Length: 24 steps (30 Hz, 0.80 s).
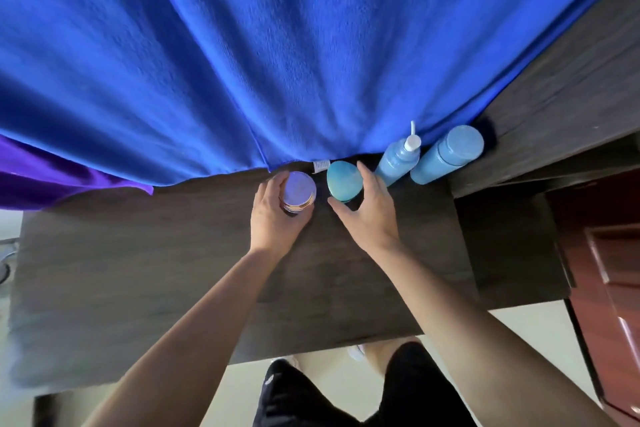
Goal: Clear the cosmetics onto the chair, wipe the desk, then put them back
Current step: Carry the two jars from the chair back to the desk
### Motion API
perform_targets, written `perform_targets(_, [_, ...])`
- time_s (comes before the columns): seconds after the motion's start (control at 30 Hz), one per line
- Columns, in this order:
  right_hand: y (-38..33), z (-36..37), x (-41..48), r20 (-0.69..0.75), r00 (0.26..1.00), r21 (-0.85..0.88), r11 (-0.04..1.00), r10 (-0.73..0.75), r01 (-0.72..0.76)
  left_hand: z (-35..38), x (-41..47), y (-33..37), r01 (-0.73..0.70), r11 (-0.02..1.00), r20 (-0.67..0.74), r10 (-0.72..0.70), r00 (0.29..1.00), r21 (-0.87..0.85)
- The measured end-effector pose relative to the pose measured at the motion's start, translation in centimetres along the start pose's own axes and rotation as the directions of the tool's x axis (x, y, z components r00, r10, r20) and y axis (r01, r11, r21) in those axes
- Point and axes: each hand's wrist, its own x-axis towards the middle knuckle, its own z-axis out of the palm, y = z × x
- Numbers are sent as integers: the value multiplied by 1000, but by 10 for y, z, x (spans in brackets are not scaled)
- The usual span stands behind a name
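Observation:
On the dark wooden desk, four cosmetics stand in a row along the back edge. My left hand is wrapped around a round jar with a shiny lid. My right hand curls around a teal-lidded jar, thumb at its front and fingers on its right side. Right of them stand a light blue pump bottle and a light blue capped bottle, both untouched.
A large blue cloth hangs behind the desk, its hem touching the back edge, with a purple cloth at the left. A reddish wooden door or cabinet stands at the right. My dark-clothed legs are below the desk's front edge.

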Motion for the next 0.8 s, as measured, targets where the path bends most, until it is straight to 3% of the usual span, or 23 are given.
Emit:
perform_targets(0.13, [-3, -3, -10, 39, 999, -18, 999, 30, -29, -5, -5, 5, -32, 999, 14, 32, 999, 18])
perform_targets(0.23, [-11, -21, -31, 26, 999, -35, 999, -38, 39, -29, -20, 17, -130, 987, -29, 133, 991, 91])
perform_targets(0.43, [-35, -77, -82, -206, 964, -94, 984, -168, 152, -87, -47, 56, -371, 914, -117, 392, 913, 166])
perform_targets(0.63, [-57, -149, -154, -488, 853, -263, 963, -184, 57, -126, -59, 125, -666, 743, -24, 668, 744, 63])
perform_targets(0.8, [-60, -211, -246, -702, 680, -365, 927, -214, -84, -108, -104, 192, -856, 517, 109, 851, 513, -4])
